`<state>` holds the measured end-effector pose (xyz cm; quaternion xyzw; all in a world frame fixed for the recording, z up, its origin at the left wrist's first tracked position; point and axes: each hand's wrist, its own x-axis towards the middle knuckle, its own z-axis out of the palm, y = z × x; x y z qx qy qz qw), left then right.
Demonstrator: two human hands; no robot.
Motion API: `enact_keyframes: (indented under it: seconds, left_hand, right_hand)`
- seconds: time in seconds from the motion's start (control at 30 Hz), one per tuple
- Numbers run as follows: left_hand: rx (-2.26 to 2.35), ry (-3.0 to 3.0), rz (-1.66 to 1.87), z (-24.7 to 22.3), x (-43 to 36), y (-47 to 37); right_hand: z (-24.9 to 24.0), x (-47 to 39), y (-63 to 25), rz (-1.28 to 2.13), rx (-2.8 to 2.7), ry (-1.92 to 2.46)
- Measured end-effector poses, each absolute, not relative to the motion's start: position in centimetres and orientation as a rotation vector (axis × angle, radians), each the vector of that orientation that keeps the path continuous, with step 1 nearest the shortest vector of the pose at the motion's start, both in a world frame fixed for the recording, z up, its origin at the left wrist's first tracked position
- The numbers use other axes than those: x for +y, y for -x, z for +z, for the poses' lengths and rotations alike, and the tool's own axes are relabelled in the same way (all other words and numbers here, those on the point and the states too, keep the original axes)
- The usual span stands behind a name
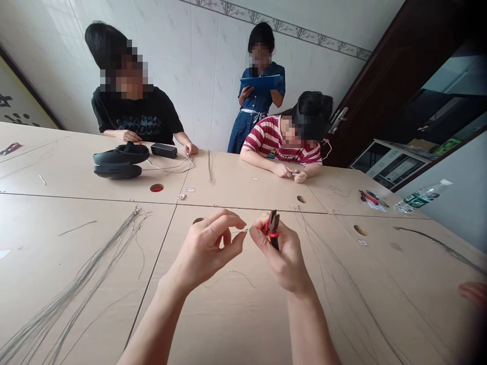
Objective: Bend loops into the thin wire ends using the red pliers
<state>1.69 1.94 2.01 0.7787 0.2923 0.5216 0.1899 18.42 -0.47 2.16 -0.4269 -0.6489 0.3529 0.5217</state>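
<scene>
My left hand [211,248] is raised over the table, its thumb and forefinger bent towards each other at the end of a thin wire [240,231]. My right hand [279,253] is closed around pliers [273,225] with red and black handles, their jaws pointing up and slightly apart. The right thumb and forefinger also pinch near the wire's other visible end. Below my hands a thin curved strand [234,274] shows on the table. To the left lies a long bundle of grey wires [91,261] with small metal ends.
Across the table [213,324] two people sit and one stands with a blue folder [262,82]. A black headset [119,161] and black box [164,150] lie at the back left. More pliers [368,197], a bottle [422,196] and loose wires [342,263] are at the right.
</scene>
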Motion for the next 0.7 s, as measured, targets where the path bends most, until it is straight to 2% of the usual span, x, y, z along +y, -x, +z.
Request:
enact_keyframes:
  seconds: [0.13, 0.33, 0.7]
  left_hand:
    - [0.867, -2.116, 1.428, 2.3, 1.7, -1.7]
    - [0.958, -1.459, 0.957, 3.2, 1.6, -1.3]
    - [0.827, -1.058, 0.815, 3.5, 2.0, -1.2]
  right_hand:
    - [2.1, -0.4, -18.3, 0.83, -1.558, 1.031]
    - [2.3, -0.5, -18.2, 0.783, -1.596, 1.028]
    - [2.0, -0.4, -18.1, 0.744, -1.638, 1.05]
